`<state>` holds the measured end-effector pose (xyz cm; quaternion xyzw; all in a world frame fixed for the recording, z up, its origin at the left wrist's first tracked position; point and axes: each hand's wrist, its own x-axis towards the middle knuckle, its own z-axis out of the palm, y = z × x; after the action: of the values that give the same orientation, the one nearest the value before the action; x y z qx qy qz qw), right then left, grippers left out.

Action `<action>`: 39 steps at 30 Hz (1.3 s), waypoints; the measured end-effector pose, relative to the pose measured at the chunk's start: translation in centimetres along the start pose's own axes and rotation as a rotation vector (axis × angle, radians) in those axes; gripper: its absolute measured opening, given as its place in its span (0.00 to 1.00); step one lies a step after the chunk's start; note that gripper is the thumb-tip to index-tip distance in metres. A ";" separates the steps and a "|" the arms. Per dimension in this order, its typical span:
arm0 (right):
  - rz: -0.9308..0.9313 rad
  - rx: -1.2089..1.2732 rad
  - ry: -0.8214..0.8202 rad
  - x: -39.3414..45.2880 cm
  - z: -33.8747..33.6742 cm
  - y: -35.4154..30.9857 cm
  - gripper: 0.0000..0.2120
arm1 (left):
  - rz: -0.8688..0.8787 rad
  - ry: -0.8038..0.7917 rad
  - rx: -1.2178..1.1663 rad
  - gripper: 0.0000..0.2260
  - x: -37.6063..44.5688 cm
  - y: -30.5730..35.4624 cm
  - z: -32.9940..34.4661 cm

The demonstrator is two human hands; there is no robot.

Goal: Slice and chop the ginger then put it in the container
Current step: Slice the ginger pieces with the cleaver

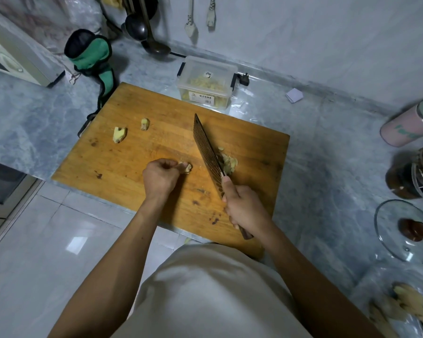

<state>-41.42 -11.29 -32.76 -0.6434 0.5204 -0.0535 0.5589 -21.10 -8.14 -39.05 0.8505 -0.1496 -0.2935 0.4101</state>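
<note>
My right hand (242, 206) gripped the cleaver (209, 152); my left hand (160, 176) pinched a pale ginger knob (187, 167) on the cutting board (132, 152). Thin yellow slices (227, 163) lay beside the blade; beyond, the clear container (206, 81) held chopped ginger.

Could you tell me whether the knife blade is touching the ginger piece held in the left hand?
Apart. The head view shows bare board between the knife blade and the ginger piece pinched by the left hand.

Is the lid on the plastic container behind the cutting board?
No, the container stands open behind the cutting board, with chopped ginger visible inside and no lid on top.
</note>
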 end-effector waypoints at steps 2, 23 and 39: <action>-0.006 0.000 -0.008 -0.1 0.1 -0.2 0.31 | 0.045 0.002 -0.010 0.11 -0.5 0.1 0.2; -0.070 -0.079 -0.129 -0.3 0.7 -1.8 0.30 | 0.009 0.160 0.087 0.11 -2.2 0.9 2.3; -0.102 -0.142 -0.128 0.8 1.8 -2.1 0.31 | -0.018 0.142 0.094 0.04 -1.9 1.3 2.3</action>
<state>-38.60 -11.06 -32.17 -0.7094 0.4524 -0.0035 0.5405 -24.04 -9.34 -38.44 0.8889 -0.1260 -0.2288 0.3764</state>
